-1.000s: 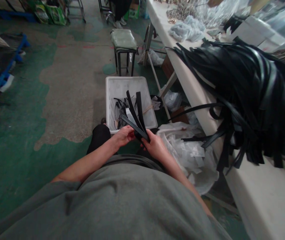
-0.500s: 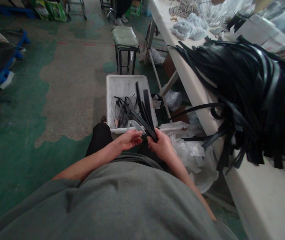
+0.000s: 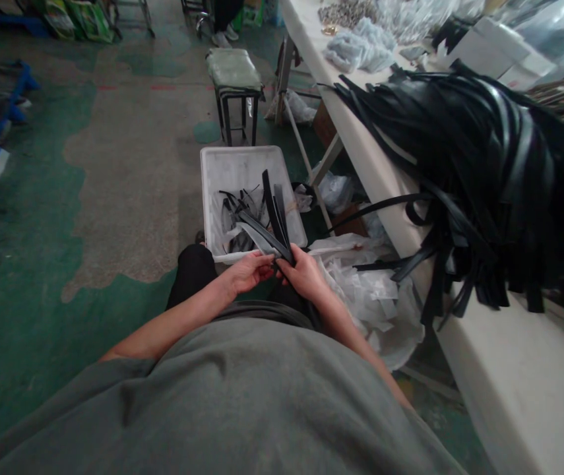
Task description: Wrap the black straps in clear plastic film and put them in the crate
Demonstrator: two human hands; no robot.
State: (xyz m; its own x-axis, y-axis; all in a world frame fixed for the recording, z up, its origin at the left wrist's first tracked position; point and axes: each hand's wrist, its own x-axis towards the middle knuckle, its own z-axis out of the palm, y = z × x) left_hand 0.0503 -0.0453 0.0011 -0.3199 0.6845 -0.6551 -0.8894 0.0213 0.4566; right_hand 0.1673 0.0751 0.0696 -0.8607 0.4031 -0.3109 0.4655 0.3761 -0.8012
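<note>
Since half a second earlier, the left hand [image 3: 249, 272] and right hand [image 3: 304, 272] have drawn closer together, low at the center of the frame, and the black strips [image 3: 272, 210] in the right have dipped slightly. Green-and-gray floor [image 3: 128, 171] spreads across the left of the frame, while a white-topped table [image 3: 533, 382] runs down the right side. Across that table spills a large heap of glossy black bands [image 3: 484, 165], some hanging over its near edge. A white plastic bin [image 3: 222, 165] sits at center, dark scraps [image 3: 236, 245] lying inside, with a padded stool [image 3: 233, 68] just beyond it, upper center. Between bin and table, right of center, sags a translucent bag [image 3: 405, 330] of pale scraps. At upper center, another person's legs and shoes [image 3: 222, 38] show. The right hand's fingers are clamped on the strips' lower ends; the strips fan up over the bin. The left hand's fingertips are pinched together on a narrow pale film [image 3: 252, 236], which slants up toward the bin.
</note>
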